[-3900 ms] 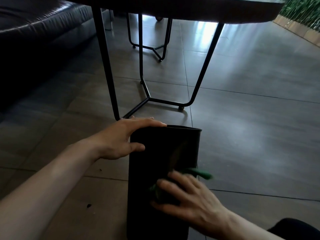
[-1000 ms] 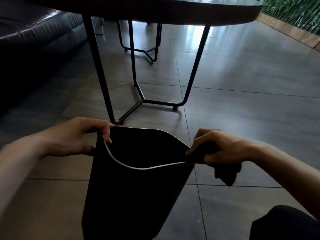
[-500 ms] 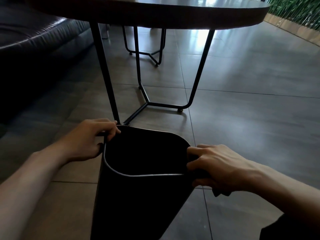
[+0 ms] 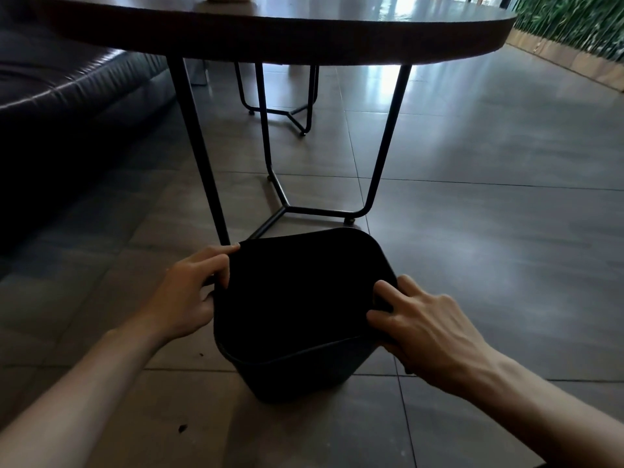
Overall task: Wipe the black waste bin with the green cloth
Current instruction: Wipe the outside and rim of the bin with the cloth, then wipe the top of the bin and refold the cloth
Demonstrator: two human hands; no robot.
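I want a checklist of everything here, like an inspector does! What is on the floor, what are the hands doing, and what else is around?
Surface: tiled floor, dark and glossy, with a few small specks near the left forearm.
Job's things: black waste bin stands upright on the floor, mouth open. Green cloth: not visible; possibly under the right hand.
Clutter: nothing seen besides the specks.
Hands: left hand grips the bin's left rim; right hand lies on the right rim, fingers curled over it.
Cables: nothing seen.
Surroundings: round table on black metal legs behind the bin, dark sofa at left, green plants far right.
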